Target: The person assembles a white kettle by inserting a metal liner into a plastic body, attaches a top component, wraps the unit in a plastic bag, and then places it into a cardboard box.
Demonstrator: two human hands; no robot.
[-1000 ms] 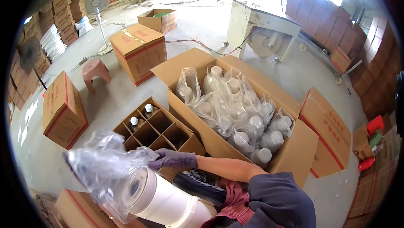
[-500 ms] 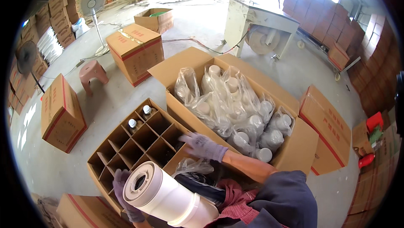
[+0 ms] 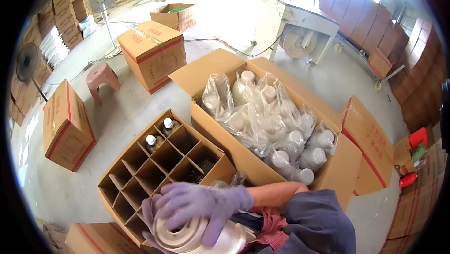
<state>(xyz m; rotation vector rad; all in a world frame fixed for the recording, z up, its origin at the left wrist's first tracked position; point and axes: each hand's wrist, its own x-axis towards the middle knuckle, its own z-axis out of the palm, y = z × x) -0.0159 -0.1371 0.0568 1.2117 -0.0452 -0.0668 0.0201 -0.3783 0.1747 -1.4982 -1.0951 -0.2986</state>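
A white plastic cylinder (image 3: 236,236) with a stepped, ringed end lies at the bottom middle, close to me. My right hand (image 3: 199,205), in a lilac glove, is closed over its ringed end, fingers bent across the rim. Against the cylinder's left side is my left hand (image 3: 148,212), gloved too and closed around it; most of that hand is hidden. Just beyond them sits an open carton with cardboard dividers (image 3: 152,172). Two bottles with white caps (image 3: 168,123) stand in its far cells. Clear plastic film (image 3: 229,180) shows beside my right wrist.
A larger open carton (image 3: 234,158) holds several white-capped bottles in clear bags (image 3: 281,134). Closed cartons (image 3: 70,127) stand left and right. A pink stool (image 3: 103,79), a standing fan (image 3: 104,1) and a white machine table (image 3: 297,24) are farther off. Cables cross the floor.
My right hand has moved left from the divided carton's near-right corner onto the cylinder's end. The cylinder sits lower in view, and my left hand is more hidden behind it.
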